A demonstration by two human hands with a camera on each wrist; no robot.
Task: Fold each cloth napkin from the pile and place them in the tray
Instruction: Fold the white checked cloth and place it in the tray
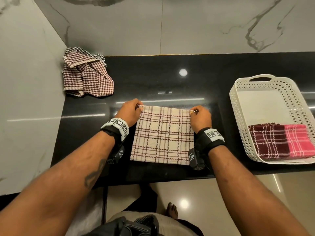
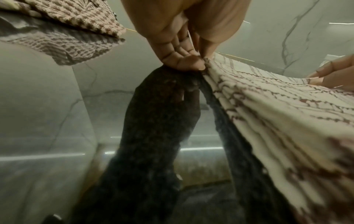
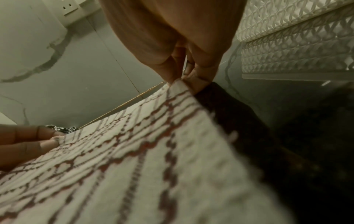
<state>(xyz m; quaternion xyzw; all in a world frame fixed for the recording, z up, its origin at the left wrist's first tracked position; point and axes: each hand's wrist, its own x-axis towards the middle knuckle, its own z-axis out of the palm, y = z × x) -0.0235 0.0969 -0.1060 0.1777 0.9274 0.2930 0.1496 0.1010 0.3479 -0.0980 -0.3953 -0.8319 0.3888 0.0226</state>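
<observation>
A cream napkin (image 1: pixel 162 135) with dark red check lines lies on the black counter, near its front edge. My left hand (image 1: pixel 131 110) pinches its far left corner between thumb and fingers (image 2: pixel 191 63). My right hand (image 1: pixel 200 116) pinches the far right corner (image 3: pixel 184 78). The far edge is stretched between both hands, slightly lifted off the counter. The napkin (image 2: pixel 277 113) sags toward the near edge. A pile of brown-and-white checked napkins (image 1: pixel 87 74) sits at the back left corner. The white perforated tray (image 1: pixel 238 106) stands at the right.
In the tray lie a folded maroon napkin (image 1: pixel 267 142) and a folded pink napkin (image 1: pixel 298 140) side by side at its near end. Marble walls (image 1: pixel 25 99) close off the left and back. The black counter (image 1: pixel 170 79) is glossy; its front edge drops to the floor.
</observation>
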